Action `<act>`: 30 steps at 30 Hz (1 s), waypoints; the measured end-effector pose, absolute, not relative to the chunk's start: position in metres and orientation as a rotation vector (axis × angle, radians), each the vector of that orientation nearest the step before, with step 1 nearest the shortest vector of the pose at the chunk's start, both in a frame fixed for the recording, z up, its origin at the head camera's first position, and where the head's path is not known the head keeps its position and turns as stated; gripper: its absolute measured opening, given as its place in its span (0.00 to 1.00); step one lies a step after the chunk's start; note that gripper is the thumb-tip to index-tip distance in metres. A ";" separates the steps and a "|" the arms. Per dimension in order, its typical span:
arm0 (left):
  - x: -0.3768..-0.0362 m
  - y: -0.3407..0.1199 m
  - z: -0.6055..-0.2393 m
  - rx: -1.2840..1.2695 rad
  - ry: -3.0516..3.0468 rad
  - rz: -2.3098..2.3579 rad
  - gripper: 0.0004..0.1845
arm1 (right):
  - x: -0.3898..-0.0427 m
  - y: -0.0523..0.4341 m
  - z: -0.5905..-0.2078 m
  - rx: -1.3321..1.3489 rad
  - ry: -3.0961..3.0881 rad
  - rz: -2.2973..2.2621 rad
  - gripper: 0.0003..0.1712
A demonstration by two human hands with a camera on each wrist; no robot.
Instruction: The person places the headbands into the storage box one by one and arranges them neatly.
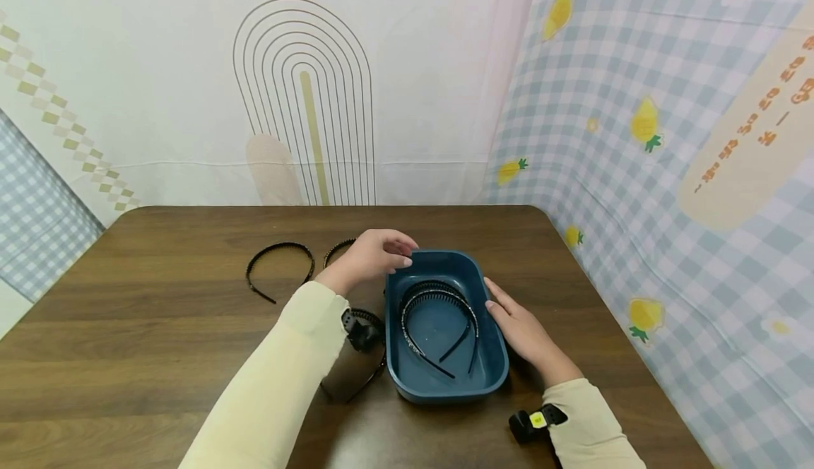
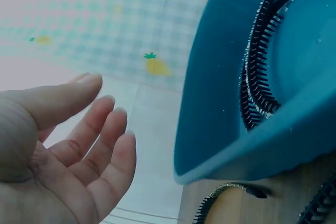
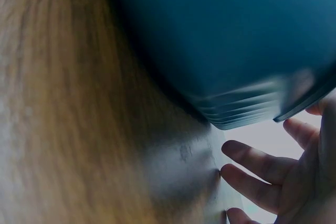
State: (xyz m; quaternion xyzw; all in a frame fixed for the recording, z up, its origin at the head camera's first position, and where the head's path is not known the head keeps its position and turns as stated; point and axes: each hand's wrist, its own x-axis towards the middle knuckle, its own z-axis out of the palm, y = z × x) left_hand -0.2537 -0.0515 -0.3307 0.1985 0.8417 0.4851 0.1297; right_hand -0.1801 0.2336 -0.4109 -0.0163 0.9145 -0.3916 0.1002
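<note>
A blue plastic basin [image 1: 445,391] stands on the table, with black toothed headbands [image 1: 439,292] lying inside, one speckled with silver. My left hand [image 1: 375,253] hovers at the basin's far left corner, fingers loosely bent and holding nothing. In the left wrist view, a gap shows between that hand [image 2: 79,156] and the basin wall [image 2: 210,103]. Along the right rim lies my right hand [image 1: 521,324], its fingers stretched out against the basin's side. The right wrist view shows this hand's [image 3: 283,177] fingers spread beside the basin [image 3: 226,35].
A thin dark headband [image 1: 280,245] lies on the wooden table [image 1: 159,328] at the left. Another headband [image 1: 337,245] is partly hidden behind my left hand. More headbands [image 1: 369,316] lie beside the basin under my left wrist. Patterned cloth [image 1: 432,87] hangs behind the table.
</note>
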 end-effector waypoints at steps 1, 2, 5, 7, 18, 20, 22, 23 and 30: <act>-0.253 -0.054 -0.331 0.559 2.424 1.443 0.16 | -0.180 0.234 -0.411 -0.048 2.702 -1.158 0.34; -0.252 -0.057 -0.332 0.539 2.404 1.475 0.16 | -0.181 0.234 -0.411 -0.047 2.702 -1.158 0.34; -0.251 -0.065 -0.334 0.494 2.359 1.556 0.17 | -0.181 0.234 -0.412 -0.047 2.701 -1.156 0.34; -0.250 -0.069 -0.335 0.482 2.342 1.587 0.17 | -0.181 0.233 -0.412 -0.048 2.697 -1.159 0.34; -0.243 -0.084 -0.338 0.448 2.324 1.664 0.16 | -0.180 0.233 -0.412 -0.046 2.697 -1.168 0.34; -0.243 -0.086 -0.339 0.449 2.340 1.653 0.16 | -0.181 0.233 -0.412 -0.042 2.694 -1.171 0.34; -0.242 -0.088 -0.340 0.453 2.348 1.647 0.16 | -0.181 0.234 -0.412 -0.039 2.693 -1.176 0.34; -0.242 -0.089 -0.341 0.451 2.349 1.649 0.16 | -0.181 0.234 -0.412 -0.037 2.690 -1.180 0.34; -0.240 -0.099 -0.349 0.451 2.361 1.675 0.17 | -0.179 0.233 -0.412 -0.038 2.685 -1.182 0.34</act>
